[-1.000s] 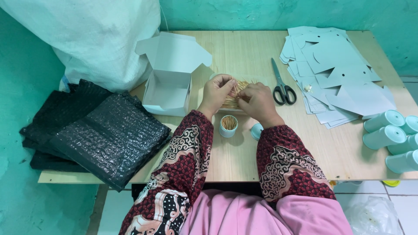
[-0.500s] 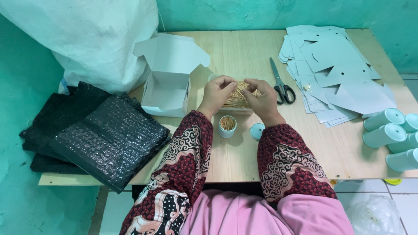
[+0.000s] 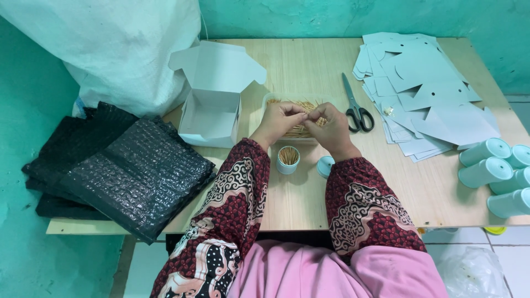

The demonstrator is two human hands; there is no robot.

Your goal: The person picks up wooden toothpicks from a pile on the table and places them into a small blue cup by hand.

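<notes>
Ok: small round pale-blue tub of toothpicks [image 3: 288, 159] nearest, its loose blue lid [image 3: 326, 165] beside. Then left hand [image 3: 280, 122] + right hand [image 3: 330, 127], both pinched on thin wooden toothpicks [image 3: 301, 106] over clear plastic tray [image 3: 270, 100]. Black-handled scissors [image 3: 356, 110] further right.

Teal walls [image 3: 342, 16] surround a pale wooden table [image 3: 309, 60] on white tiles [image 3: 475, 243].

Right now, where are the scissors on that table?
In the head view, the scissors lie flat on the wooden table, just right of the right hand and left of the pile of pale paper cutouts.
</notes>
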